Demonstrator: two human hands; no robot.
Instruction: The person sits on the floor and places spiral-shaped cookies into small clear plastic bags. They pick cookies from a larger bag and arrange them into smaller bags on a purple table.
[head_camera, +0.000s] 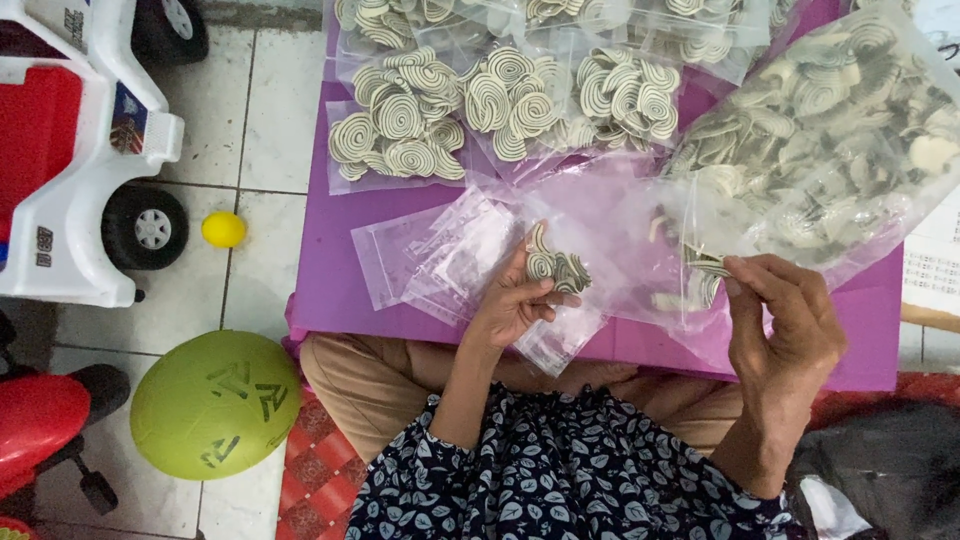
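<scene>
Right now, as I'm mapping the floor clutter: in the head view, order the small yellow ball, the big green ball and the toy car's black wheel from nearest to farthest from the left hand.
From the left hand:
1. Small yellow ball, on the floor tiles left of the purple table.
2. Big green ball, lower left, beside the knee.
3. Toy car's black wheel, farthest left, past the yellow ball.

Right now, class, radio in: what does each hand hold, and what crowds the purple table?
Left hand grips several spiral crackers. Right hand pinches one cracker at the big open bag. Empty small bags lie beside; filled packs behind.
</scene>
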